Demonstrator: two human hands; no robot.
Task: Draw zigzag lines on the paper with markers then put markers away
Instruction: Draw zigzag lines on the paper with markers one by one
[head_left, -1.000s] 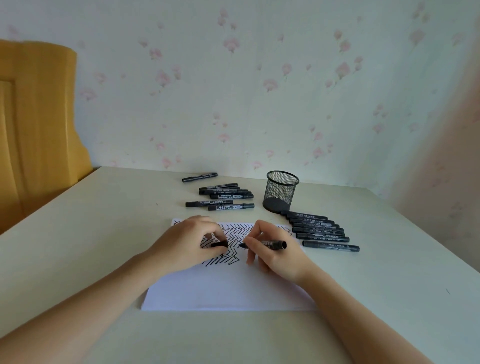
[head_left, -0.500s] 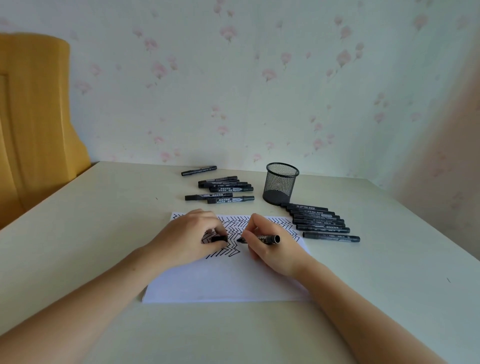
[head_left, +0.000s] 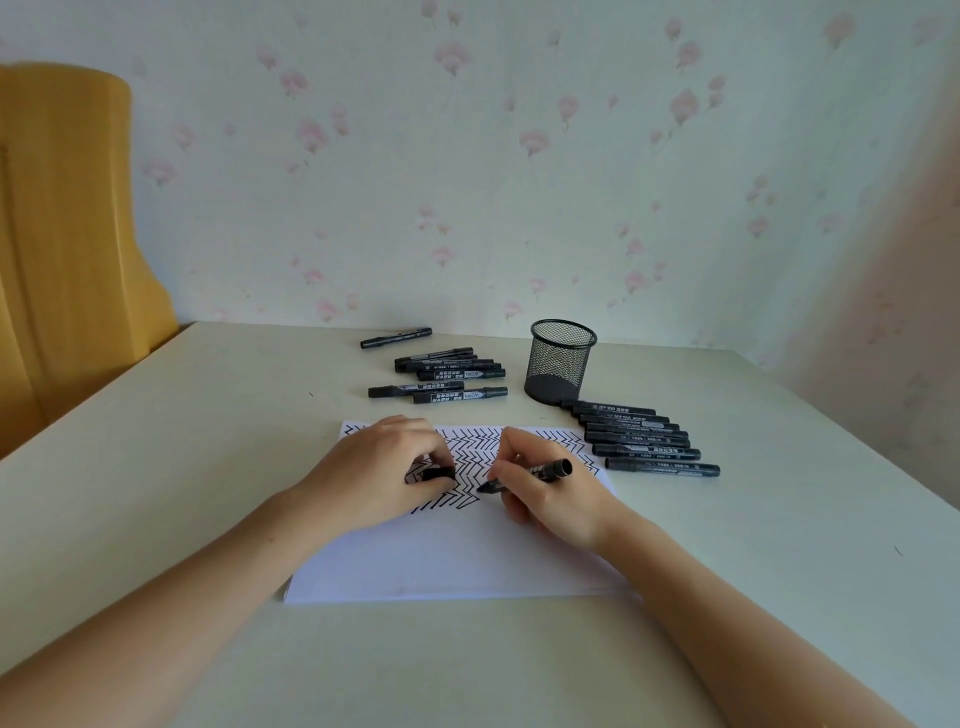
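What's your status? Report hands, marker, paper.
Right hand grips uncapped black marker, tip at white paper. Left hand holds black cap. Nothing blocking.

Floral wallpaper (head_left: 519, 182) — yellow wooden chair back (head_left: 67, 234) far left

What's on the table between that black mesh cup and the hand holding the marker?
In the head view, between the mesh cup and the right hand lie bare table and the paper's zigzag-covered top edge; a row of markers sits just right.
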